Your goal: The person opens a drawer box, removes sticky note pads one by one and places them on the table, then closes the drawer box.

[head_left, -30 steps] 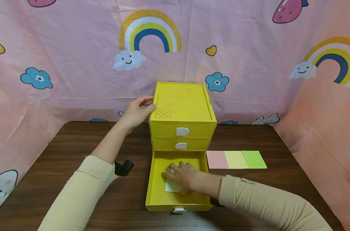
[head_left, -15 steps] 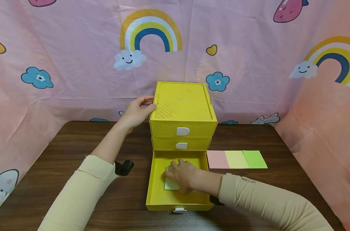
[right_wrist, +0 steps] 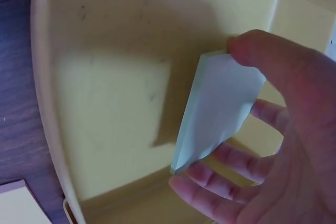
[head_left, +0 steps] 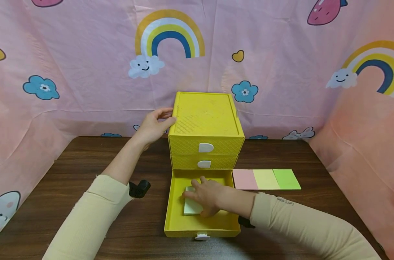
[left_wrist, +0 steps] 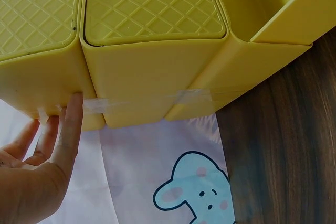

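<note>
My left hand [head_left: 153, 126] rests against the left side of the yellow drawer unit [head_left: 206, 112], its thumb at the top edge. In the left wrist view the fingers [left_wrist: 71, 124] of this hand touch the side wall. The lowest drawer [head_left: 175, 202] is pulled out, and my right hand [head_left: 206, 196] reaches into it. Between thumb and fingers the right hand grips a pale green sticky note pad [right_wrist: 218, 106], held by opposite edges. The pad casts a shadow on the drawer floor. From the head, the hand hides the pad's right part.
Pink [head_left: 245, 179], yellow [head_left: 265, 179] and bright green [head_left: 286, 179] sticky note pads lie in a row on the wooden table [head_left: 132, 224], right of the drawer. The two upper drawers are closed. A patterned pink cloth [head_left: 103, 54] hangs behind and beside the table.
The right hand has shifted slightly within the drawer, and the pale green pad has moved a little with it. The left hand and drawer unit stay in place.
</note>
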`<state>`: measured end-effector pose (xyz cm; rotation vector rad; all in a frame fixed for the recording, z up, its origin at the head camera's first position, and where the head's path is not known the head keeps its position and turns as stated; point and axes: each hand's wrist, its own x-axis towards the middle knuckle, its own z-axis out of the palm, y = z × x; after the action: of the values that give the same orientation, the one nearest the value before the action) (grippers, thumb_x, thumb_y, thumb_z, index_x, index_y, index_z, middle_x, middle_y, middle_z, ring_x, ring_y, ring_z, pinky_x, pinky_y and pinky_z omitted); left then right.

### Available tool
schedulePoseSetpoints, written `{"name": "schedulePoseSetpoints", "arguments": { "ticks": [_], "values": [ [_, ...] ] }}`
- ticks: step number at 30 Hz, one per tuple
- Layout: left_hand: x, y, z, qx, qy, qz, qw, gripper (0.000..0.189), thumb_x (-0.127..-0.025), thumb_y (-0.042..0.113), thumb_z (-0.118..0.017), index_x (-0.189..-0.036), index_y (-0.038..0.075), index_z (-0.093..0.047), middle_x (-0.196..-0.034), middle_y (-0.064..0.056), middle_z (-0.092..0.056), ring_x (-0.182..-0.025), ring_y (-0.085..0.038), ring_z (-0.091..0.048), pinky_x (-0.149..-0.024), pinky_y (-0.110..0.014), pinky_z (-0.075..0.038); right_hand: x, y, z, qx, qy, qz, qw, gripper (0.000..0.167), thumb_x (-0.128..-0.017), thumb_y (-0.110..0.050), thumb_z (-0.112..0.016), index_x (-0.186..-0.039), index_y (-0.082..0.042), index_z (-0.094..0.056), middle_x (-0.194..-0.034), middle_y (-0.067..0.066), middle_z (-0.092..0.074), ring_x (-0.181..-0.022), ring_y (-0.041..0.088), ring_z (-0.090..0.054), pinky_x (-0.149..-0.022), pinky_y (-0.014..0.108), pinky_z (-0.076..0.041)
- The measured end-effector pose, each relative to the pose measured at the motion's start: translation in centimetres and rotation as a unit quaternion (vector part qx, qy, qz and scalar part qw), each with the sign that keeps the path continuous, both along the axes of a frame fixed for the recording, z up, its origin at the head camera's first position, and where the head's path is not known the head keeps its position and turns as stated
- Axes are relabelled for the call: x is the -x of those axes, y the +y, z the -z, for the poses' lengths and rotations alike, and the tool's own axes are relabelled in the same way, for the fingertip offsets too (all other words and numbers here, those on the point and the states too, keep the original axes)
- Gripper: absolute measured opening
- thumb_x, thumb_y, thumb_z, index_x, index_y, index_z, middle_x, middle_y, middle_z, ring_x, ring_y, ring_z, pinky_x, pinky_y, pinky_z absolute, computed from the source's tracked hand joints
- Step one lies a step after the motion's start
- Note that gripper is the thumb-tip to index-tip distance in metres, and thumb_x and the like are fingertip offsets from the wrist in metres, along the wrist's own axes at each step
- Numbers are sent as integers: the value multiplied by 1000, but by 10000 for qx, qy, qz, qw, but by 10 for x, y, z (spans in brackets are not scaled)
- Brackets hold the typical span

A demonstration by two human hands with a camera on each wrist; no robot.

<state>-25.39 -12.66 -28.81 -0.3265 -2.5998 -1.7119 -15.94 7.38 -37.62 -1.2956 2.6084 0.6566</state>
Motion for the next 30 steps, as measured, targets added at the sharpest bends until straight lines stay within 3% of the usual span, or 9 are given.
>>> {"name": "schedulePoseSetpoints", "arguments": {
  "ticks": [15,25,30],
  "values": [
    [0,1,0,-6,9,-42,10000,51,-92,27,-55,-138,10,-41,-133,-11,-45,-120,-25,-44,-91,-39,-49,-8,15,-19,122,191,-281,9993,71,-72,-50,-69,-134,-35,-37,-114,3,-46,-90,19,-49,-50,21,-45],
    [1,0,0,-12,-33,-11,10000,52,-92,29,-55,-139,11,-40,-135,-11,-43,-126,-25,-40,-98,-42,-43,-13,28,-31,272,305,-507,9979,72,-71,-50,-70,-134,-32,-39,-112,5,-48,-87,20,-49,-52,20,-44],
    [1,0,0,-53,-111,5,9999,52,-93,28,-53,-140,11,-39,-136,-11,-43,-124,-25,-42,-87,-38,-51,-16,33,-40,242,281,-472,9982,72,-72,-51,-69,-135,-33,-38,-111,4,-48,-89,20,-49,-53,22,-46]
  ]
}}
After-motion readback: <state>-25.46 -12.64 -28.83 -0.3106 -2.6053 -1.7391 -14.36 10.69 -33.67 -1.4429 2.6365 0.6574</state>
